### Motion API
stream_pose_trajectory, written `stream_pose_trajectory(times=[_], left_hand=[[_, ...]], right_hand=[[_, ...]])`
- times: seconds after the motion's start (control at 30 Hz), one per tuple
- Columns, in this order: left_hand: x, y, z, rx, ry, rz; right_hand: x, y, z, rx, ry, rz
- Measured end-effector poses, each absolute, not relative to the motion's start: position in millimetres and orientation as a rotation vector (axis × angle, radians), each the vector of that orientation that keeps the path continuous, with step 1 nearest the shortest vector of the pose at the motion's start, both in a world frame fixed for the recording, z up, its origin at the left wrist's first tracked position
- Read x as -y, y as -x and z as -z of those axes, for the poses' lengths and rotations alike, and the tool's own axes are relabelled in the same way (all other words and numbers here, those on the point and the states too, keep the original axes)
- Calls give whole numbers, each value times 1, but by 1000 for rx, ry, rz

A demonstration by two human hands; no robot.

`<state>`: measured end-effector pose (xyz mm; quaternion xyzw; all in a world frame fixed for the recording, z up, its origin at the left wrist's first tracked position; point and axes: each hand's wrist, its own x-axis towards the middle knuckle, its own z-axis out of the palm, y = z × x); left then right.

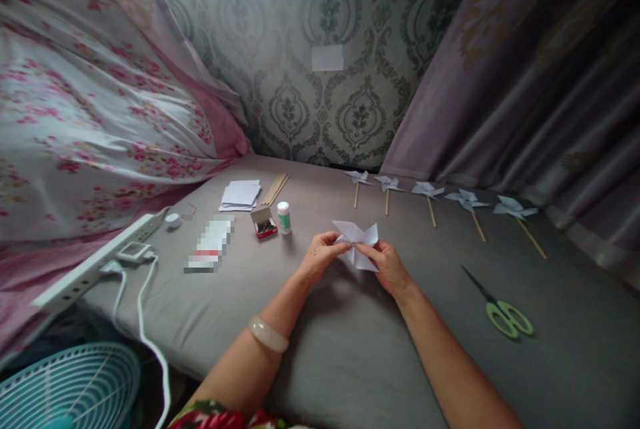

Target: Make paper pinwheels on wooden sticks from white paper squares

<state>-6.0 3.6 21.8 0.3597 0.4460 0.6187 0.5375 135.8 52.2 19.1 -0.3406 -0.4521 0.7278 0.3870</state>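
Note:
Between both hands, above the grey cloth, is a white paper pinwheel (360, 257) with its blades folded toward the centre. My left hand (323, 257) pinches it from the left, thumb at the middle. My right hand (390, 265) grips the right side, its thumb also pressing near the centre. A small pin head seems to show between the thumbs, but it is too small to be sure. Left of the hands stand a small white and green bottle (284, 218) and an open red box (264, 223) of small dark pins.
Finished pinwheels on sticks, such as the nearest one (515, 207), lie along the back right. Green-handled scissors (507, 315) lie at right. Paper sheets (241, 194) and wooden sticks (275, 190) lie at back left. A power strip (95, 262) and a blue fan (70, 385) are at left.

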Motion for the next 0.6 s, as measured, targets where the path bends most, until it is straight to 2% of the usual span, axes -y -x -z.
stream_pose_trajectory(times=[0.6], left_hand=[[-6, 5, -19, -1129, -845, -1459]], right_hand=[[-55, -134, -10, 1144, 808, -1919]])
